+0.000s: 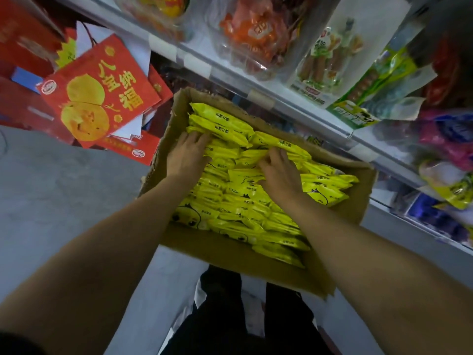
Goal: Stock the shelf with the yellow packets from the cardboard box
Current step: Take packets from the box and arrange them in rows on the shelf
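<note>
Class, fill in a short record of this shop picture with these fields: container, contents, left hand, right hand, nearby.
container: open cardboard box on the floor by the shelf
contents: yellow packets, packed in rows
left hand: fingers on the packets
right hand: fingers curled round packets
nearby: red gift box to the left

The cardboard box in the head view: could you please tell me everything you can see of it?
The cardboard box is plain brown corrugated board, open at the top, its rim rough and torn at the far left corner. It sits on the grey floor against the foot of the shelf, by the person's legs. Yellow packets fill it in packed rows. Both hands are inside: the left hand and the right hand rest on the packets, fingers curled among them.
</note>
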Tool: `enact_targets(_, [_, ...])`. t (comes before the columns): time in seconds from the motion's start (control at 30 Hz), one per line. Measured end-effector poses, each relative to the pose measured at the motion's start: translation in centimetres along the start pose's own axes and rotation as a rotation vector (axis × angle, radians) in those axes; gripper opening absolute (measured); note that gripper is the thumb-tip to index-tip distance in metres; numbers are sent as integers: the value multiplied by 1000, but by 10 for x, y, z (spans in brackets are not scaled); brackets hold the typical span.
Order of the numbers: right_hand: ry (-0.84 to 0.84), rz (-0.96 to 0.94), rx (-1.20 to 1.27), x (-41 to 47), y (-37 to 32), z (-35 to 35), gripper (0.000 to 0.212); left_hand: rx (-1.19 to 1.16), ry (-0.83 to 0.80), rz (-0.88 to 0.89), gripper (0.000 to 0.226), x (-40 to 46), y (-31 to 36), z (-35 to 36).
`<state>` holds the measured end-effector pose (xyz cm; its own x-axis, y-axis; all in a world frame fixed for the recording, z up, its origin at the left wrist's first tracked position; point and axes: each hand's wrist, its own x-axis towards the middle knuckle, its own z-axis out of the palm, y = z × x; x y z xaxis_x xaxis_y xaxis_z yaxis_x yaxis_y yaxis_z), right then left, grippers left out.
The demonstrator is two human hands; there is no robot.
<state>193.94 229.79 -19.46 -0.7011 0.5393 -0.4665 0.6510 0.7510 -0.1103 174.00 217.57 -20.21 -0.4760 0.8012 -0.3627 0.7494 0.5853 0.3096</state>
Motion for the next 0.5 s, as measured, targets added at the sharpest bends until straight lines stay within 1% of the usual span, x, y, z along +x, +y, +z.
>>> enact_targets(0.07, [-5, 6, 24, 1, 1, 2, 29, 19, -6, 9, 34, 0, -1, 1])
enact_targets(0.1, [-15, 7, 80, 1, 2, 0, 26, 18, -8, 7, 30, -1, -1, 0])
enact_targets(0.2, [-47, 58, 350, -1, 7, -15, 20, 10, 0, -32, 30, -8, 2, -6])
enact_targets(0.27, [-77, 64, 508, -7, 11, -30, 15, -29, 6, -96, 30, -15, 3, -13])
enact_targets(0.33, [-141, 64, 649, -15, 14, -44, 13, -166, -8, -183, 35, -24, 5, -21])
enact_targets(0.4, [-190, 74, 792, -26, 20, -57, 19, -398, -39, -247, 41, -34, 9, -31])
enact_targets(0.43, [-211, 81, 864, -34, 22, -63, 18, -487, -47, -269, 37, -41, 13, -37])
enact_targets(0.5, [-247, 120, 1001, -48, 30, -70, 13, -576, -46, -274, 27, -53, 24, -50])
